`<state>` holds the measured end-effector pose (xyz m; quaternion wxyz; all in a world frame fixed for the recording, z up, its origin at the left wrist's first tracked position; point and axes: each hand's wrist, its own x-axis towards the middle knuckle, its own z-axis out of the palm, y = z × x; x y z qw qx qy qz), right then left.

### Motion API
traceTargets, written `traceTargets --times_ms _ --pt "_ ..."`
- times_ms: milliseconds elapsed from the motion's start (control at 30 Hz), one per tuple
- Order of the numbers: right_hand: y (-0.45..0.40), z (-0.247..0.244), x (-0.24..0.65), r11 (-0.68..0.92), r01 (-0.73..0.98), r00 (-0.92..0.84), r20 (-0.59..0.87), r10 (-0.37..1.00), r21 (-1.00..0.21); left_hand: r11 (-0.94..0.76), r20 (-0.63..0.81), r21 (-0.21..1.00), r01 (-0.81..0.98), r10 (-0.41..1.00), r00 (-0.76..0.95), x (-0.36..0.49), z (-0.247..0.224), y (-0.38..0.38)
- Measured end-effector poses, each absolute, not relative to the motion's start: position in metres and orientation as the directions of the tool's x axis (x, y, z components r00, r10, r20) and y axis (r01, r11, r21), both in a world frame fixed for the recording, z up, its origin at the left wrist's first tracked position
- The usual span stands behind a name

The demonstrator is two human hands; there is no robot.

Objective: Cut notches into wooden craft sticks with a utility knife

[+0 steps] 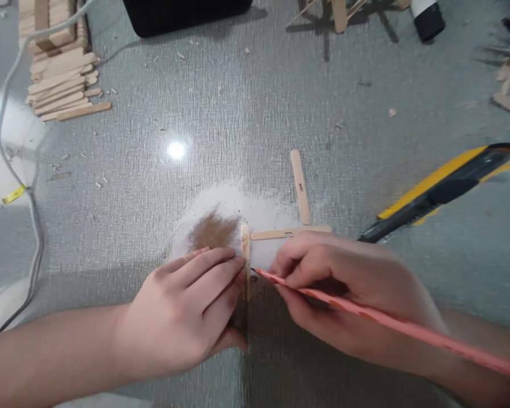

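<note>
The stick [245, 249] is lying at lower centre, long axis running up and down the frame, the left hand [191, 309] pressing it with fingers nearly together, hiding part of it; the right hand [340, 294] is pinching the pencil [365, 311], tip pointing left, far end leaving the frame at right

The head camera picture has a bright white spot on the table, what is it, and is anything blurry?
Head view: the spot looks like a lamp's glare on the shiny table, with more shine at the left edge; head view: the pink pencil blurs towards the right edge; head view: soft shadow beside the black object.
</note>
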<state>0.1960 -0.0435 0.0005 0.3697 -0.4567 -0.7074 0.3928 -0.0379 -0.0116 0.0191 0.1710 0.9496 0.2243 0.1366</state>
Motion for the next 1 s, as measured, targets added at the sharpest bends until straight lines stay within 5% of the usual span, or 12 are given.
traceTargets --times_ms 1000 --pt "-0.0423 -0.0053 0.2017 0.325 0.391 -0.350 0.187 0.918 -0.861 -0.858 0.125 0.360 0.366 0.434 0.892 -0.0362 0.0202 -0.0105"
